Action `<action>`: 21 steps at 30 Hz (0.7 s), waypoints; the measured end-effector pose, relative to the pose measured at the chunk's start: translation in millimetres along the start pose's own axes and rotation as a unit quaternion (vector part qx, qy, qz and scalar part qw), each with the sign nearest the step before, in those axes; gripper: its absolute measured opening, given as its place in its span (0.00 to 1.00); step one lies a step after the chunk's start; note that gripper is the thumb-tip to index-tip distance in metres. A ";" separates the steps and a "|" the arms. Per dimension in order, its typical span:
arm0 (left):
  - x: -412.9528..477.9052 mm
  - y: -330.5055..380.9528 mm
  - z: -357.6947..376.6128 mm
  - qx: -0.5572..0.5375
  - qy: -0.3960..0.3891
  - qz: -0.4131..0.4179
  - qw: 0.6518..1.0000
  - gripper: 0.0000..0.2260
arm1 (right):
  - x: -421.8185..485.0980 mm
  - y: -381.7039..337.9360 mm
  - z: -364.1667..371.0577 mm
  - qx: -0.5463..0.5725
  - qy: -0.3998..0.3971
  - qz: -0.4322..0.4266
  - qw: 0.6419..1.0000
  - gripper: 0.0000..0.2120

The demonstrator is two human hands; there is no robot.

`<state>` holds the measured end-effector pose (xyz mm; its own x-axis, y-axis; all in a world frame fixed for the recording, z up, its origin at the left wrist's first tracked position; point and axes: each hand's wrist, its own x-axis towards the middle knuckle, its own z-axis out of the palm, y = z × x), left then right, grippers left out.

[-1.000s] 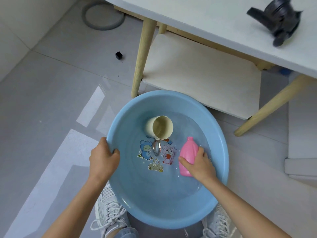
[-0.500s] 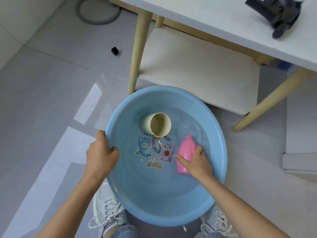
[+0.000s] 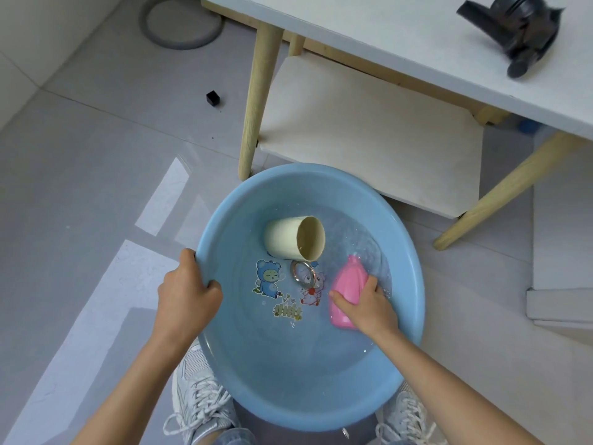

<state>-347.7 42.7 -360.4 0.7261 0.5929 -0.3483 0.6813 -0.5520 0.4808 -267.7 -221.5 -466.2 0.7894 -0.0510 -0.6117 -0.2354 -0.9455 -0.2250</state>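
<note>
One blue basin (image 3: 308,171) holds one cream cup (image 3: 284,237), one pink bottle (image 3: 348,284), one metal ring (image 3: 292,273)

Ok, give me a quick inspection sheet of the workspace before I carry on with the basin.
Surface: grey tiled floor; the round blue plastic basin holds shallow water.
Job's things: pink plastic bottle lying in the water; cream cup on its side; metal ring on the basin bottom.
Clutter: small black cube on the floor.
Hands: left hand grips the basin rim; right hand holds the pink bottle.
Cables: nothing seen for certain; a grey loop lies on the floor, kind unclear.
Surroundings: white table with wooden legs, black device on it.
</note>
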 end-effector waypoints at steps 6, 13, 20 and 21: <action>-3.4 3.4 -2.7 -0.002 0.002 0.004 1.000 0.07 | -0.2 -0.5 -0.8 -0.010 -0.001 -0.009 1.000 0.40; -3.5 5.7 -3.4 0.003 0.001 0.005 1.000 0.07 | -0.9 -0.6 -1.6 -0.005 -0.005 -0.011 1.000 0.39; -2.7 5.9 -4.1 0.014 0.002 0.008 1.000 0.07 | 0.6 -0.1 -1.8 0.005 -0.003 -0.006 1.000 0.39; -2.6 5.7 -4.1 0.014 0.003 0.009 1.000 0.07 | 0.7 -0.3 -1.9 0.006 -0.003 -0.006 1.000 0.39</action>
<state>-346.1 40.5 -353.4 0.7375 0.5858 -0.3359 0.6709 -0.5790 0.4633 -266.0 -221.9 -465.2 0.7893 -0.0379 -0.6129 -0.2325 -0.9422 -0.2411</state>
